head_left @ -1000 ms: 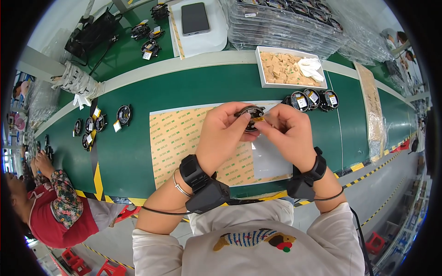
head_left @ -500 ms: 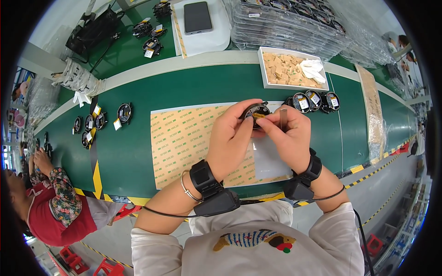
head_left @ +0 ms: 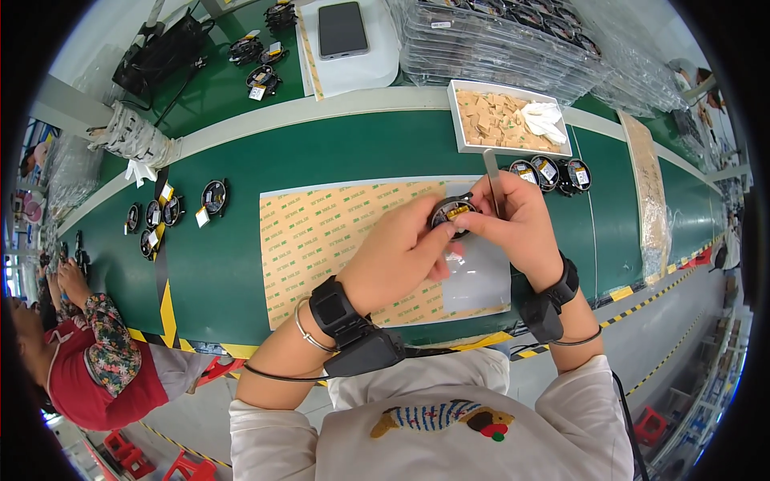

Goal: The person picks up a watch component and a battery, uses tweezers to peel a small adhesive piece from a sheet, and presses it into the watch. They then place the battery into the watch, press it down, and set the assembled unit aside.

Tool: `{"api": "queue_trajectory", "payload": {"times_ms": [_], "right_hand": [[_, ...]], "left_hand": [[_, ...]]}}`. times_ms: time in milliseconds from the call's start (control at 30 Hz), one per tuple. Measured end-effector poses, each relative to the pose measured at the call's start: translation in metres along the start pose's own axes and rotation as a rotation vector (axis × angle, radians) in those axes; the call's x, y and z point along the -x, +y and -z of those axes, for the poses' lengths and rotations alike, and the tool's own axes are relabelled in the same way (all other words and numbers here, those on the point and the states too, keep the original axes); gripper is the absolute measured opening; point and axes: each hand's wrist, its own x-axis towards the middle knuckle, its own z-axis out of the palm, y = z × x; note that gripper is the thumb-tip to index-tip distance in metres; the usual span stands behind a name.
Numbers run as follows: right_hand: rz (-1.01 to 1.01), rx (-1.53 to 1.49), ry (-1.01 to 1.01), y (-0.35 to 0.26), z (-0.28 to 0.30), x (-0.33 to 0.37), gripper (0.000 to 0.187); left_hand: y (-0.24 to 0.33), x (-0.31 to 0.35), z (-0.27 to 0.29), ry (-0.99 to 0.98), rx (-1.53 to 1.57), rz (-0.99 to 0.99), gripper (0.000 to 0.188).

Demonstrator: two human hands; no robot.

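My left hand [head_left: 393, 252] is closed round the edge of an open round black watch case [head_left: 451, 210], with small electronics and a yellow piece inside. My right hand [head_left: 523, 228] has a flat metal tool, apparently tweezers [head_left: 492, 178], held upright between its fingers. The right thumb and fingertips press at the right side of the watch case. Beneath both hands lies a tan adhesive sheet [head_left: 321, 248] with green print, and a grey-white patch [head_left: 477, 280] shows at its right part.
Several similar watch cases [head_left: 547, 172] stand right of the sheet; more [head_left: 214, 197] sit at the left. A white box [head_left: 460, 136] holds tan paper pieces and a white cloth. Behind are a phone [head_left: 342, 30] and stacked clear trays [head_left: 497, 60]. A co-worker [head_left: 104, 369] sits at left.
Both hands and the watch case have shifted slightly right and nearer to me. The metal tool stands higher out of my right hand, and my left fingers have spread below the case.
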Motion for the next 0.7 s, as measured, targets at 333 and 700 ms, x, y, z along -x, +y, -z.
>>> {"api": "queue_trajectory", "payload": {"times_ms": [333, 700], "right_hand": [[-0.237, -0.157, -0.209, -0.007, 0.003, 0.000, 0.017], [-0.106, -0.174, -0.160, -0.008, -0.009, -0.003, 0.025]], "left_hand": [[-0.009, 0.002, -0.001, 0.043, -0.553, -0.293, 0.017], [-0.009, -0.001, -0.002, 0.106, -0.624, -0.316, 0.015]]}}
